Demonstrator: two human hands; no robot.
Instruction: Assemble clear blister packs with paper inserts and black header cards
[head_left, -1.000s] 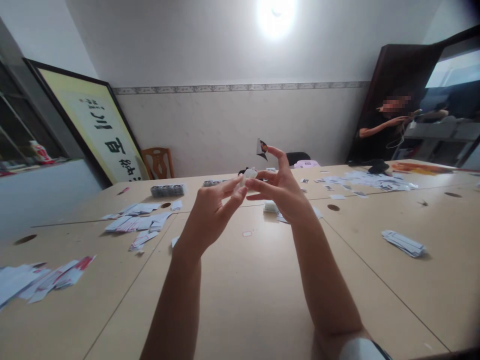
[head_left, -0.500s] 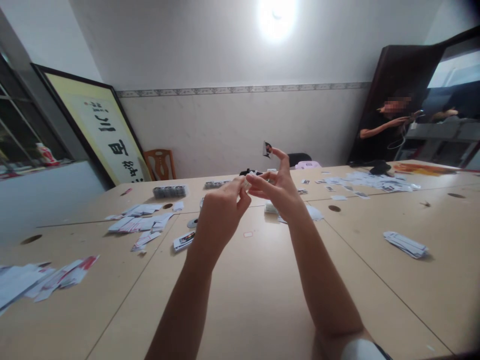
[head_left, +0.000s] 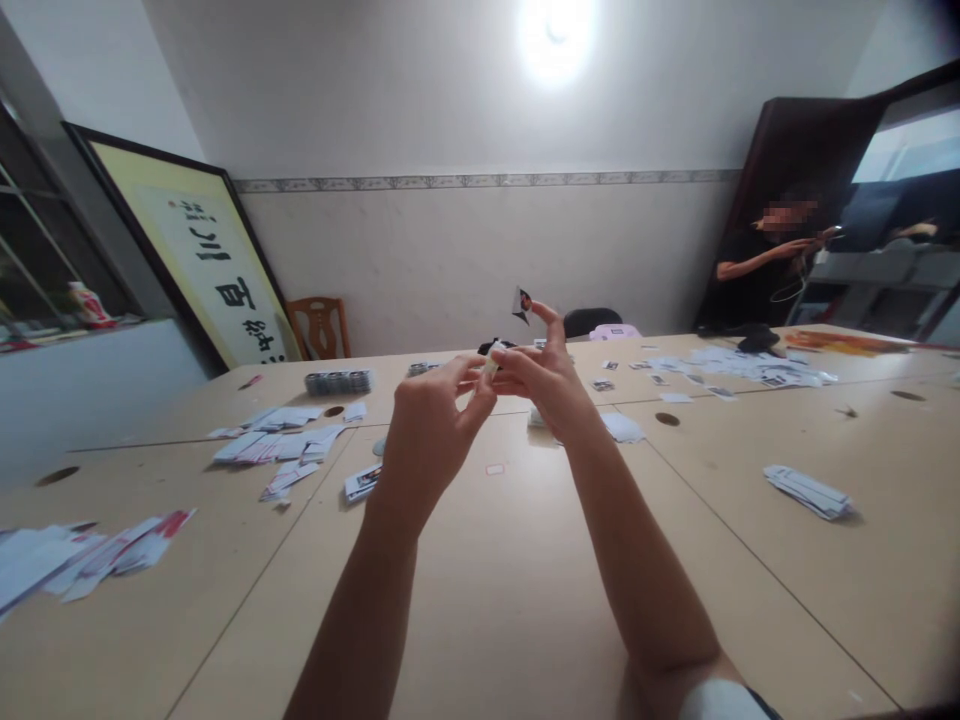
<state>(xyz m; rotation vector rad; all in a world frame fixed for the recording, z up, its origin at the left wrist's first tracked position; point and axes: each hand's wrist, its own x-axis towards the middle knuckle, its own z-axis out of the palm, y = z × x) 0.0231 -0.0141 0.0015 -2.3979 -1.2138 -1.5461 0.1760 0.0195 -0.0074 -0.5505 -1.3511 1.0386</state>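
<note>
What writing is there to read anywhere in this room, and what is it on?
Framed yellow panel leaning on the wall: large dark brush characters, lying sideways, not readable for certain.
Cards scattered on the table: print too small.
Small scrap at the right hand fingertip: blurred.

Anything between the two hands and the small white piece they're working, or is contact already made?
Nothing visible stands between them. The left hand and right hand meet fingertip to fingertip on the small white piece, raised above the table. A dark scrap sits at the right hand's raised fingertip, off to the side.
</note>
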